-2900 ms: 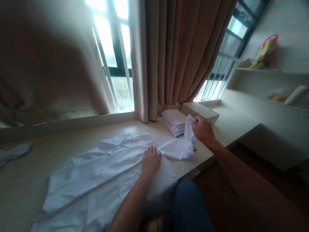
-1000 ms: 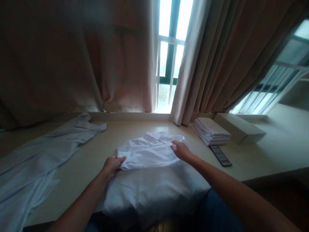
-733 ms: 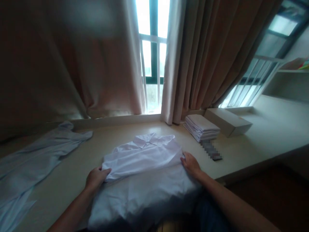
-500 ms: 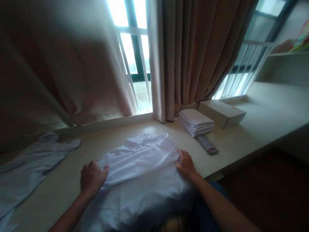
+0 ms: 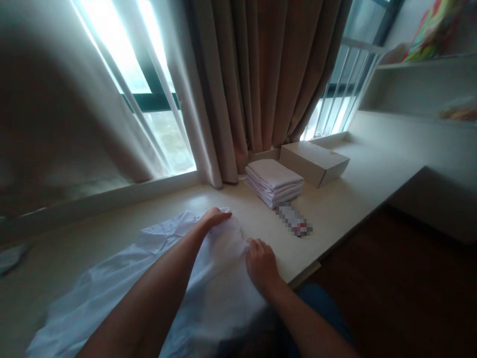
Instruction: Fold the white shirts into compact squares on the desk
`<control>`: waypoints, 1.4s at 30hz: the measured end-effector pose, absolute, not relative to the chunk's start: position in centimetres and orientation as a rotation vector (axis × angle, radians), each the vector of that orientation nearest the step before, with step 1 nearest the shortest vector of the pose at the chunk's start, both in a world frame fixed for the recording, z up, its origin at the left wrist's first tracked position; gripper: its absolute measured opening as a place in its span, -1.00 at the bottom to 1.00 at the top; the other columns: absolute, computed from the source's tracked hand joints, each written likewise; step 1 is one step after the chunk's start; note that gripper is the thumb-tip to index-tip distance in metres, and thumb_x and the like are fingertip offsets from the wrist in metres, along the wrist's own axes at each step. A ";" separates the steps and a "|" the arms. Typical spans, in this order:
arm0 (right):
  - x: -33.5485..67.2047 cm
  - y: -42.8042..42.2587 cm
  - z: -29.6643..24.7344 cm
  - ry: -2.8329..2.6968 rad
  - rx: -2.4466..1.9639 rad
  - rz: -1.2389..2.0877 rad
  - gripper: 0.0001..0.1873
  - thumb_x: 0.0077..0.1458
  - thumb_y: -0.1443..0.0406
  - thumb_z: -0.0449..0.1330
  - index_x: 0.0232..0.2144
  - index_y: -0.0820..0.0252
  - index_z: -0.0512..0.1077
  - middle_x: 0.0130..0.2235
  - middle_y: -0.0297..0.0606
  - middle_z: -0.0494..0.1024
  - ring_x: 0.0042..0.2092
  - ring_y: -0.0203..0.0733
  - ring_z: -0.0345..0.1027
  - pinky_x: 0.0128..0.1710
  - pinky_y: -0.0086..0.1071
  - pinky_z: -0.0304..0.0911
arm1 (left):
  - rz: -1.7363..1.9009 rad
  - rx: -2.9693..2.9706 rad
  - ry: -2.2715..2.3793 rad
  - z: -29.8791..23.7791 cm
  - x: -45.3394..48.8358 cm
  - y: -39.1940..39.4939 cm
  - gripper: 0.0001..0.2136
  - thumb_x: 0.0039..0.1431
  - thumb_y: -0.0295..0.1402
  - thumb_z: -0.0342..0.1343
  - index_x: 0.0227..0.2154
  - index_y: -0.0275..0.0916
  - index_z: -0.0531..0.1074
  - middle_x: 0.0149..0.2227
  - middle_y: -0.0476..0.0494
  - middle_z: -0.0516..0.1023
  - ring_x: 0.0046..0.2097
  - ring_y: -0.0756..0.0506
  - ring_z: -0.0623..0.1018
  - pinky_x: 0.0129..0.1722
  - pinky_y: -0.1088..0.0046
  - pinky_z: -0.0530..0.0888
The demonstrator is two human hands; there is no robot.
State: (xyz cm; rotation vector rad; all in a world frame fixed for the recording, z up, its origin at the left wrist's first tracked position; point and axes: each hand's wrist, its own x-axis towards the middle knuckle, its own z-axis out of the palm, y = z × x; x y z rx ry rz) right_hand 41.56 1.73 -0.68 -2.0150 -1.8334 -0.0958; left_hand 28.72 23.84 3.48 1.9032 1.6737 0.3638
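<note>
A white collared shirt (image 5: 122,271) lies partly folded on the pale desk (image 5: 346,199), its collar toward the window. My left hand (image 5: 215,217) reaches across it and grips the shirt's far right corner with curled fingers. My right hand (image 5: 261,263) is closed on the shirt's right edge, nearer to me. My left forearm hides much of the fabric.
A stack of folded white garments (image 5: 274,181) sits to the right by the brown curtain (image 5: 261,74), with a flat cardboard box (image 5: 315,161) behind it and a blurred small device (image 5: 293,220) in front. The desk edge (image 5: 335,243) drops to a dark wooden floor. Shelves stand at the far right.
My left hand left the shirt's left edge and crossed over to its far right corner. My right hand stayed on the right edge. The view swung right.
</note>
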 end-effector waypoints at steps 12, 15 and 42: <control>41.8 2.6 -0.9 -1.912 -2.034 -0.132 -0.86 0.17 0.45 0.05 -0.34 0.17 0.37 -0.35 -0.19 0.43 -0.27 -0.08 0.25 -0.22 -0.24 0.10 | 0.418 1.853 1.695 0.2 28.9 25.5 -0.62 -0.01 0.02 0.12 -0.48 -0.25 0.52 -0.59 -0.08 0.45 -0.47 -0.06 0.45 -0.44 0.45 0.29; 41.7 2.5 -0.4 -1.960 -1.985 -0.138 -0.84 0.20 0.40 0.04 -0.31 0.12 0.40 -0.33 -0.18 0.42 -0.21 -0.06 0.23 -0.21 -0.23 0.09 | 0.412 1.969 1.700 0.0 29.3 25.5 -0.62 -0.02 0.06 0.11 -0.46 -0.19 0.51 -0.48 -0.15 0.52 -0.33 -0.14 0.51 -0.33 0.41 0.31; 39.4 1.5 -1.2 -2.106 -1.872 0.188 -0.17 0.24 -0.14 -0.25 0.32 0.31 -0.01 0.37 -0.09 -0.12 0.38 -0.02 -0.39 0.32 0.01 -0.44 | 0.185 2.235 1.700 2.4 19.7 21.4 -0.73 0.04 -0.14 0.05 -0.39 -0.24 0.48 -0.37 -0.11 0.56 -0.31 -0.06 0.52 -0.37 0.50 0.34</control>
